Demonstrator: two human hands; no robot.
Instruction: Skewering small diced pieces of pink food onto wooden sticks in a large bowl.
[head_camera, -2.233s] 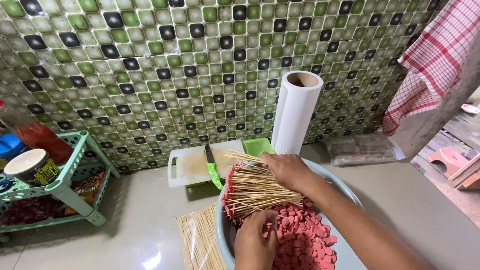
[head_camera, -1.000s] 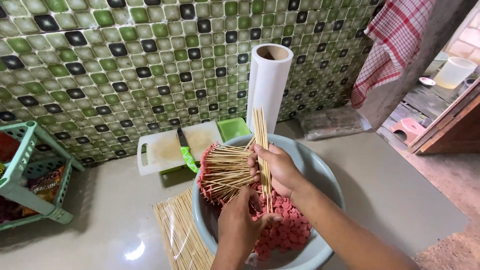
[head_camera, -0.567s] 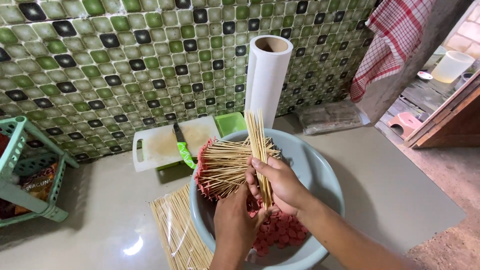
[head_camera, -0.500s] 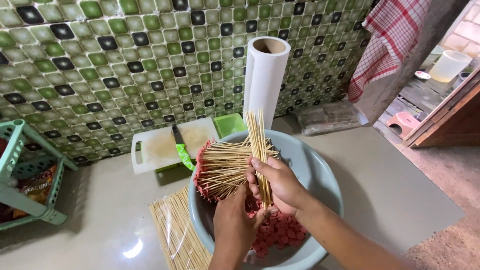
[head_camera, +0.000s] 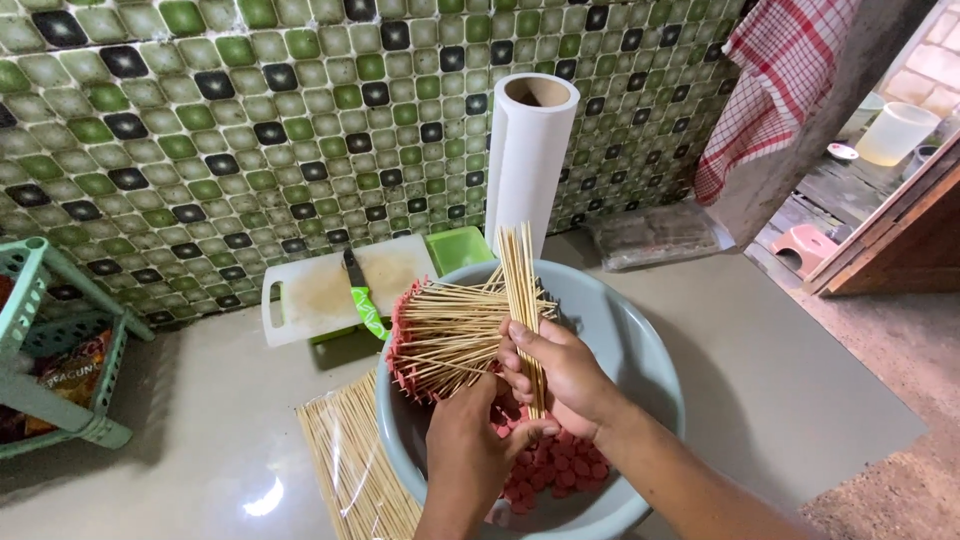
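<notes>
Fingers of the right hand (head_camera: 560, 375) are clamping upright skewers (head_camera: 520, 290) over the basin (head_camera: 640, 350), while the left hand (head_camera: 470, 455) is gripping loaded sticks (head_camera: 440, 335).

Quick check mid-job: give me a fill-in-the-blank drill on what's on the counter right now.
1. The right hand grips a small upright bunch of ____ skewers.
2. The pink sausage slices lie in a grey ____.
3. The knife on the white cutting board has a ____ handle.
4. The white roll stands ____ against the tiled wall.

Missing words: bamboo; basin; green; upright
</notes>
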